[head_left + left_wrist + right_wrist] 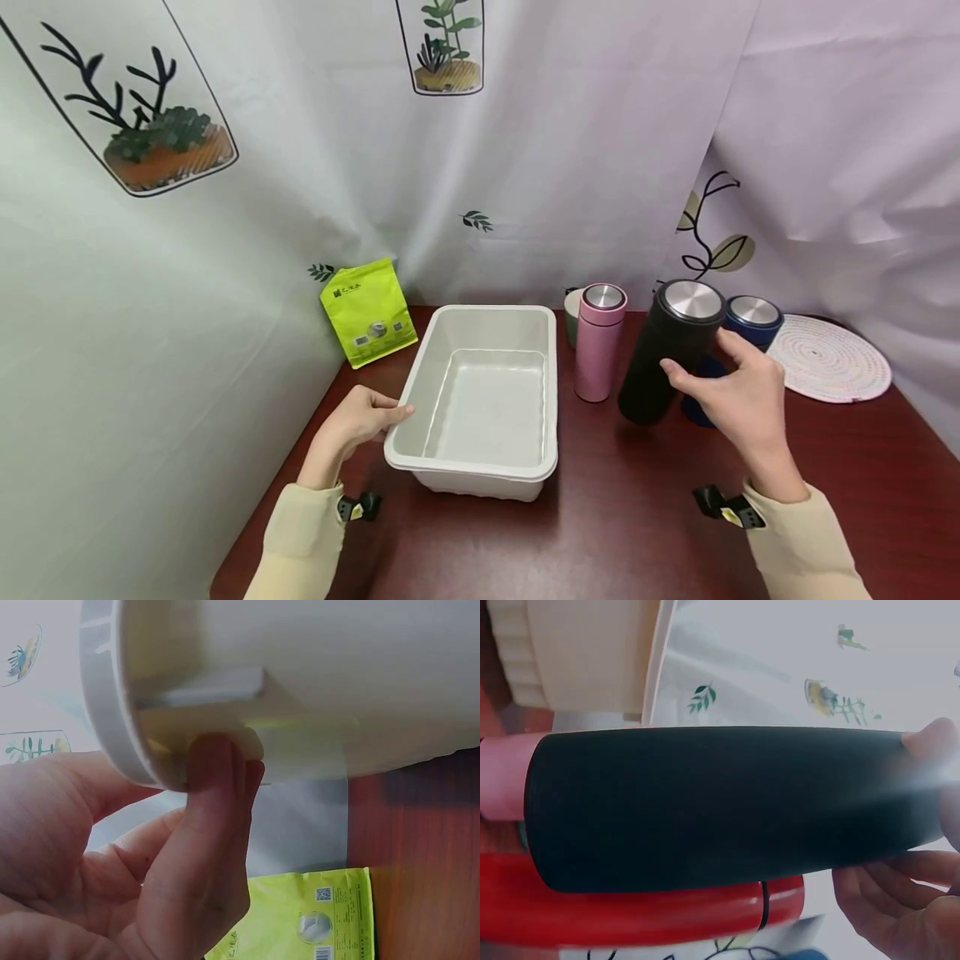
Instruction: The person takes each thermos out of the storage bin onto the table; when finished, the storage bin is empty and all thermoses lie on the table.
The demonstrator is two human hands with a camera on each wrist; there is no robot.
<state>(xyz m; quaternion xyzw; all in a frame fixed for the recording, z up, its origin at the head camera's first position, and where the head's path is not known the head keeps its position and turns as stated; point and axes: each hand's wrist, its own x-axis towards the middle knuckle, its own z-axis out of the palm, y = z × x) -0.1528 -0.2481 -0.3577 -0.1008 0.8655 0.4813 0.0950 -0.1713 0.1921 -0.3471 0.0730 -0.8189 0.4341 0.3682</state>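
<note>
At the near edge of a dark red table (622, 533), a person's left hand (358, 421) pinches the rim of a white tub (480, 392), fingers curled under the lip as the left wrist view shows. The right hand (742, 400) has its grip closed round a black flask (667, 350), thumb on one side and fingers on the other; the flask is tilted, its steel cap leaning toward the person's right, its base just off or barely on the table, which cannot be told. Just beside it, between flask and tub, a pink flask (598, 342) stands upright. Behind the hand sits a blue flask (752, 318), then a woven mat (828, 358). A green pouch (369, 312) leans against the curtain (570, 150) beyond the tub.
</note>
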